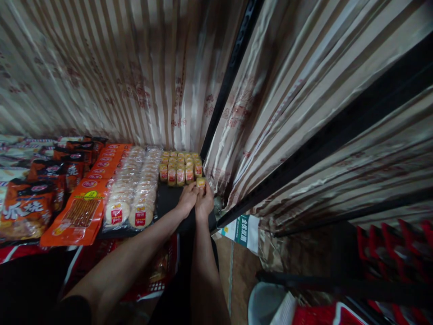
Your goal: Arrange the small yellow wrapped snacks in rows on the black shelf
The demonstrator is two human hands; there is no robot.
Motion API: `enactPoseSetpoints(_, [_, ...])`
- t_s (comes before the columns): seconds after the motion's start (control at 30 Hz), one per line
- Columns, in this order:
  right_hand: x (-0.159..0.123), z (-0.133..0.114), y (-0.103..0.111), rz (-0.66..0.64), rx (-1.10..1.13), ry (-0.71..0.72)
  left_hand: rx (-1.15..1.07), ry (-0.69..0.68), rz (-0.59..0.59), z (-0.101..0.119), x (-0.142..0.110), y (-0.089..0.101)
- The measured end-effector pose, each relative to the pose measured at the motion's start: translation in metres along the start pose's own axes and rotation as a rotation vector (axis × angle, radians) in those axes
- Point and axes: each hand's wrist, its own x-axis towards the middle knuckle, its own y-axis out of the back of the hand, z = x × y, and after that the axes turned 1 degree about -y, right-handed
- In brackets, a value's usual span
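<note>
nearest, the person's left forearm (pixel 135 255) slants up from the lower left, a dark sleeve (pixel 72 311) at its near end, while the right forearm (pixel 206 266) rises almost straight. under the left forearm, red bags (pixel 160 273) lie below the shelf. off to the right are a pale tub (pixel 265 302), a tiled floor (pixel 241 271) and, beyond a dark rail (pixel 324 284), a row of red packs (pixel 392 253).

farther up, both hands meet over the front of the dark shelf (pixel 167 198), near its right end. the right hand (pixel 204 203) has its fingers clamped on a small yellow packet (pixel 200 182), whose top shows above them. the left hand (pixel 188 198) is just beside it, fingers bent and together near the packet's left side; one cannot tell whether they grip it too. the packet is just in front of the block of yellow packets (pixel 180 175), at its right end. to the right, a green and white carton (pixel 241 232) is near the floor.

left of that block, in turn, come clear packs of round crackers (pixel 140 210), flat orange packs (pixel 81 207) and plump orange bags (pixel 27 207). behind the goods hangs a striped curtain (pixel 135 85), and a black post (pixel 225 90) stands before it at the shelf's far right corner.
</note>
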Motion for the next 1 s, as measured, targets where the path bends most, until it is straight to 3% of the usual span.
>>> enactPoseSetpoints(0.5, [0.029, 0.004, -0.023, 0.007, 0.019, 0.069, -0.081, 0.085, 0.007, 0.015, 0.019, -0.013])
enactPoseSetpoints(0.7, [0.035, -0.004, -0.024, -0.026, -0.02, -0.025, -0.137, 0.09, -0.016, 0.019, 0.029, -0.014])
enactPoseSetpoints(1.0, [0.038, -0.002, -0.026, -0.069, -0.018, -0.024, -0.129, 0.098, -0.039, 0.015, 0.032, -0.012])
